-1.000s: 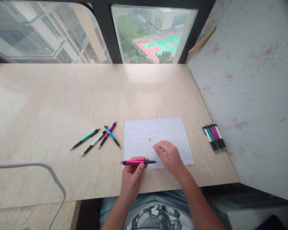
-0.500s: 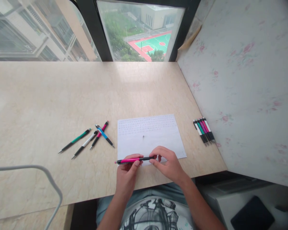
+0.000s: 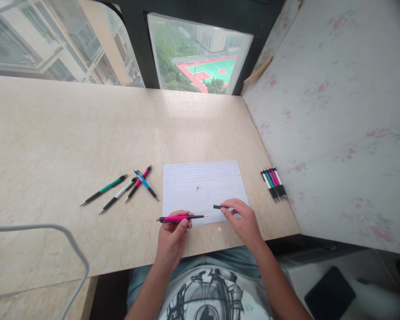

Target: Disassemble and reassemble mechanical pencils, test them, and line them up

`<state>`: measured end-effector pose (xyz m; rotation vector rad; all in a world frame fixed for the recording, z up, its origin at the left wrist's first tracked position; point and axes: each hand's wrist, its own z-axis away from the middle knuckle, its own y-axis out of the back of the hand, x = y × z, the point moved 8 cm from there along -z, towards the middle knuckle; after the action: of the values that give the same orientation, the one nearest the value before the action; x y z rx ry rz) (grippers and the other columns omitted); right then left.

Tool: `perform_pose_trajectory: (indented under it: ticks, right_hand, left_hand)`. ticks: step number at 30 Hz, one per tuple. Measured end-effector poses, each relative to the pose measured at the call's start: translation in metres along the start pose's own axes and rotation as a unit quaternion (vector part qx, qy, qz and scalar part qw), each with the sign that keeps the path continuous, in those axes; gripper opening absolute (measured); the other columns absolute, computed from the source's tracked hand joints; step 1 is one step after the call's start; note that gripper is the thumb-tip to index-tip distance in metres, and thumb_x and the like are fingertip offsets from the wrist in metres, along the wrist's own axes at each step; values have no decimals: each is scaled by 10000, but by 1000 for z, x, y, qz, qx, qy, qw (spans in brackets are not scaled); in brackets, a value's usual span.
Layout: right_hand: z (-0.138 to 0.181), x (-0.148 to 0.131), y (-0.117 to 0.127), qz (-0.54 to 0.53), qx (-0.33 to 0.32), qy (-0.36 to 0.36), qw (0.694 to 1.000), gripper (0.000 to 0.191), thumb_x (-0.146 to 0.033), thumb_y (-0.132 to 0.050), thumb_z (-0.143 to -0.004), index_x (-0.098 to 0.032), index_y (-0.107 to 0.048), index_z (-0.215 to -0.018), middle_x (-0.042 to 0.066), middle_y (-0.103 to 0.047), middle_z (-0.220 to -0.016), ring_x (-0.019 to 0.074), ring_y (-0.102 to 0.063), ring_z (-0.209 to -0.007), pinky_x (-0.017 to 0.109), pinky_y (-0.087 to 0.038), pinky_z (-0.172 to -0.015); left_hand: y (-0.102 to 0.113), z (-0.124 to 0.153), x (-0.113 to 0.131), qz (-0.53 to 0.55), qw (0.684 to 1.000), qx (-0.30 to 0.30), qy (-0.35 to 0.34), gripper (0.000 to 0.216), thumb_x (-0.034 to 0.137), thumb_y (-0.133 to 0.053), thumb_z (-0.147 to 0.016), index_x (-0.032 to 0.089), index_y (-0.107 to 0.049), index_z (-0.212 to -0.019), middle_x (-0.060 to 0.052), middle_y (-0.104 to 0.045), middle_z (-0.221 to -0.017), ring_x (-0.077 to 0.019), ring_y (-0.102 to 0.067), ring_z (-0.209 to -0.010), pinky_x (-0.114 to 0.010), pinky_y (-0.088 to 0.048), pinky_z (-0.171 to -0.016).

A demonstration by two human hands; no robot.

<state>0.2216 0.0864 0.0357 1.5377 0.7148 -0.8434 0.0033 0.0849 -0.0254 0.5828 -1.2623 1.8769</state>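
Observation:
My left hand point(image 3: 172, 235) is closed around a pink pen point(image 3: 174, 218), held level above the paper's lower left edge. Its thin inner refill sticks out bare to the right, ending in a fine tip. Between thumb and fingers my right hand point(image 3: 242, 218) pinches a short black grip sleeve point(image 3: 217, 206), apart from the pen and to the right of its tip. Beneath lies a sheet of white paper point(image 3: 186, 195) with rows of handwriting along its top. A tiny dark piece point(image 3: 197, 187), perhaps the pen's tip cone, rests on the sheet.
Left of the paper lie a green pen point(image 3: 104, 190), a white pen point(image 3: 117, 196), and a blue pen point(image 3: 146, 186) crossing another pink pen point(image 3: 132, 192). Several pens point(image 3: 274, 183) line up by the right wall. A grey cable point(image 3: 63, 238) arches at the lower left.
The black grip sleeve has come off the pink pen, baring the refill. My right hand has moved right with it; my left hand still holds the pen. The view has tilted slightly.

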Motion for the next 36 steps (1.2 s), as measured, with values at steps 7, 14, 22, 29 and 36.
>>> perform_pose_trajectory:
  ticks: [7,14,22,29,36]
  right_hand:
    - [-11,-10,-19,239,40,50,969,145,-203,-569,-886,-205,-703,-942,73,-647,-871,229,-567,-874,355,-468,-795]
    - [-21,-15,-35,248,27,43,968,138,-192,-545,-878,-198,-676,-920,68,-663,-836,216,-599,-812,322,-452,-750]
    - [-54,-26,-64,202,46,28,978,157,-211,-523,-877,-190,-669,-932,80,-692,-876,209,-615,-829,308,-452,-763]
    - [-57,-27,-71,175,63,2,982,223,-261,-470,-916,-168,-672,-932,95,-691,-870,217,-614,-810,310,-446,-752]
    - [-26,-20,-57,-81,-3,-69,994,399,-359,-361,-987,-176,-653,-786,11,-622,-646,141,-562,-597,238,-418,-588]
  left_hand:
    - [1,2,0,1,1000,-5,7,202,228,-785,-704,168,-705,-880,-44,-675,-845,-98,-545,-656,-218,-449,-641]
    - [1,2,-1,-18,1000,-11,4,209,254,-781,-708,172,-704,-884,-43,-671,-841,-103,-534,-657,-223,-443,-638]
    - [-6,-5,6,-61,997,-34,25,224,276,-796,-683,158,-706,-850,-54,-680,-832,-113,-552,-652,-243,-453,-637]
    - [-9,-29,27,-81,996,-44,17,216,258,-792,-692,153,-713,-863,-58,-693,-820,-120,-567,-659,-247,-462,-650]
    - [-9,-35,22,-113,990,-74,28,193,255,-789,-696,150,-716,-841,-64,-707,-800,-131,-582,-642,-257,-469,-640]
